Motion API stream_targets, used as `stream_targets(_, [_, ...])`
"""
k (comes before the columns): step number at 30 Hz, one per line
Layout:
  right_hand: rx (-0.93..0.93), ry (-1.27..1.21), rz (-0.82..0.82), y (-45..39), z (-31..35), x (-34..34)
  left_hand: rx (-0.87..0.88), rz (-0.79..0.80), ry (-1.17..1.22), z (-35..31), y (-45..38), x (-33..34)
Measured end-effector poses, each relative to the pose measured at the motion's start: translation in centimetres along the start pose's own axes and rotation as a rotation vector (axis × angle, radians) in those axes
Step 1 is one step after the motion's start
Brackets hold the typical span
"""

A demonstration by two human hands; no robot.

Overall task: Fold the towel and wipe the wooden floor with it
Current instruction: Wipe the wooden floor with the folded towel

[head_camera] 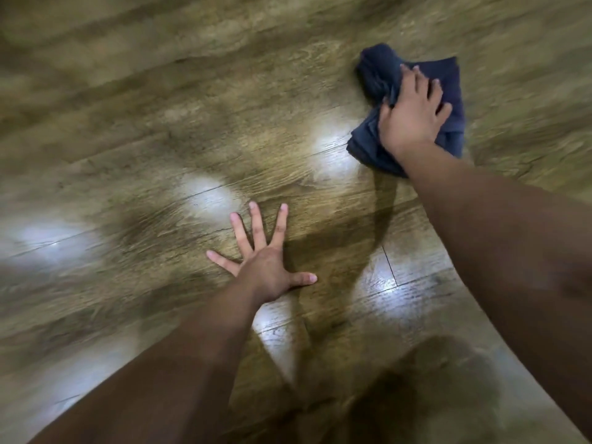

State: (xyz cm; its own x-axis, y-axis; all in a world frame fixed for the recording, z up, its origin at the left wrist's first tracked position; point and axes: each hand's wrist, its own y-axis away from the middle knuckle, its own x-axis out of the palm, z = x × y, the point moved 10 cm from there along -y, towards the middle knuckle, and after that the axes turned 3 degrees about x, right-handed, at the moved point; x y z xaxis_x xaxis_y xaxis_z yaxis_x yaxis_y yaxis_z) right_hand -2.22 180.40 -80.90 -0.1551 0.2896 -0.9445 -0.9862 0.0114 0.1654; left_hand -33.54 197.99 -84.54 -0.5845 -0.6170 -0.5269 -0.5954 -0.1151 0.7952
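Head camera looks steeply down, close above the wooden floor (160, 129).

Dark navy towel (448, 84) on brown, grain-streaked wooden floor (160, 123).

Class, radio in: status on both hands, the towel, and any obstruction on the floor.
Left hand flat on wooden floor, fingers spread. Right hand pressing bunched dark towel to floor. No obstruction seen.
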Motion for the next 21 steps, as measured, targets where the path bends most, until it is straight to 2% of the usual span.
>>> stream_targets(2, [-0.009,0.001,-0.027,1.4,0.9,-0.4,0.0,-0.005,0.007,-0.2,0.0,-0.2])
stream_targets(3, [-0.075,0.011,-0.031,2.9,1.7,-0.6,-0.001,-0.009,-0.001,-0.3,0.0,-0.3])
stream_targets(6, [-0.418,0.058,0.038,10.9,4.4,0.3,-0.037,-0.012,-0.032,0.0,-0.1,-0.4])
stream_targets(8, [-0.578,0.092,0.09,16.4,4.0,1.3,-0.053,-0.018,-0.046,0.1,0.0,-0.4])
stream_targets(11, [-0.645,0.121,0.112,18.6,1.4,1.7,-0.047,-0.017,-0.043,0.2,-0.1,-0.3])
stream_targets(14, [-0.523,0.106,0.084,14.5,-0.2,0.9,-0.027,-0.018,-0.033,0.1,-0.1,-0.4])
stream_targets(19, [-0.104,-0.004,-0.012,3.4,-0.2,-0.6,-0.018,-0.021,-0.03,0.2,0.0,-0.3])
stream_targets(21, [-0.016,-0.057,-0.013,1.1,0.9,-0.3,-0.006,-0.024,-0.023,0.1,-0.1,-0.4])
